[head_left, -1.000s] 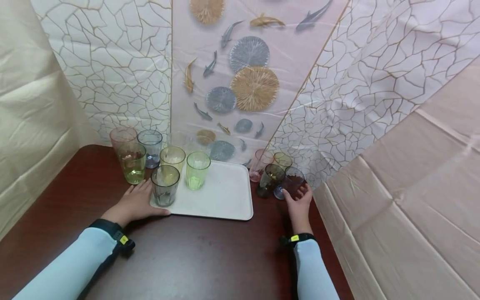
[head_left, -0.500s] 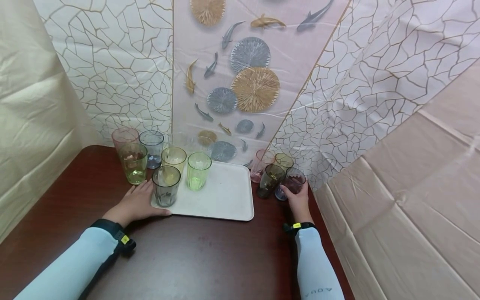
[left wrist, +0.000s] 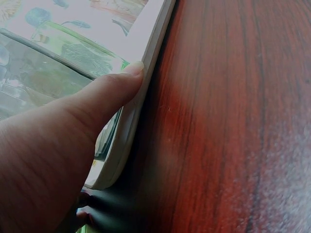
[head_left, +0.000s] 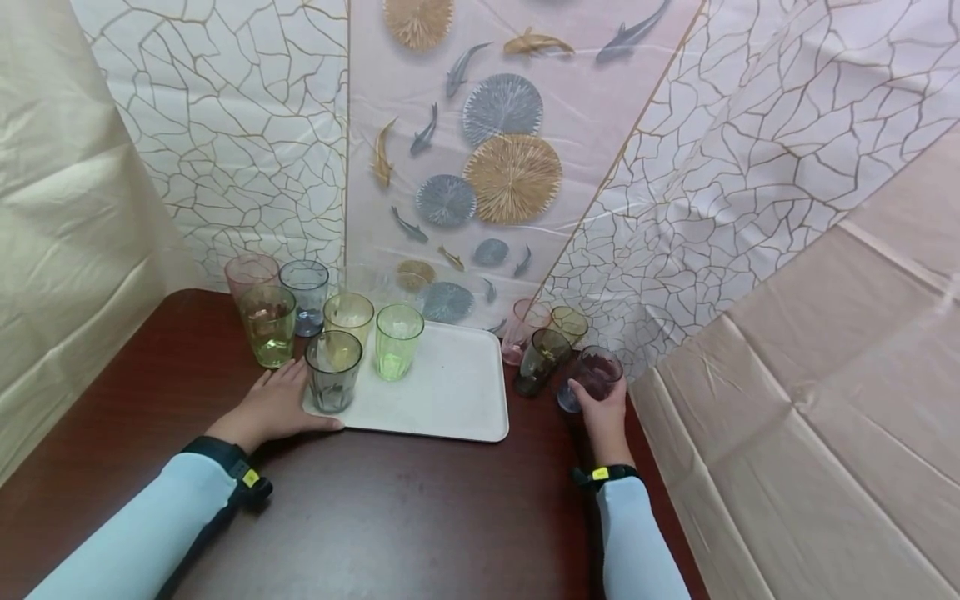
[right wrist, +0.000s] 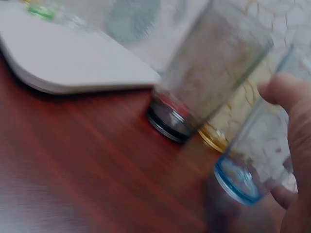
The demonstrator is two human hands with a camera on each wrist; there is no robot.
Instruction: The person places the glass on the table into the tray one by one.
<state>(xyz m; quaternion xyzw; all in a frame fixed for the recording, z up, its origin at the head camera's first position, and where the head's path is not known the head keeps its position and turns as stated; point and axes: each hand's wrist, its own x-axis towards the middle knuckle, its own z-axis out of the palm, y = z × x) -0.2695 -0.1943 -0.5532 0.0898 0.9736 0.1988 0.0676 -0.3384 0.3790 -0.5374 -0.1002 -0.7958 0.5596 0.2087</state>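
Observation:
My right hand [head_left: 606, 417] grips a clear blue drinking glass [head_left: 597, 371] at the right end of the table, thumb on the near side. In the right wrist view the glass [right wrist: 239, 177] tilts, its blue base close over the wood. At the left, my left hand [head_left: 272, 407] rests at the near corner of the white tray [head_left: 450, 392], fingers extended along its side and thumb on the front rim. On the tray stand a grey glass [head_left: 332, 379], a green glass [head_left: 396, 346] and a yellow glass [head_left: 351, 310].
Beside the blue glass stand a dark grey glass [head_left: 542, 362], a pink glass [head_left: 517, 333] and a yellow glass [head_left: 572, 321]. Left of the tray are an olive-green glass [head_left: 270, 333], a pink glass [head_left: 243, 271] and a blue glass [head_left: 306, 300]. Draped cloth [head_left: 720, 450] bounds the right side.
My right hand has closed round the blue glass and moved it slightly right and toward me, away from the dark grey glass. The left hand has stayed at the tray corner.

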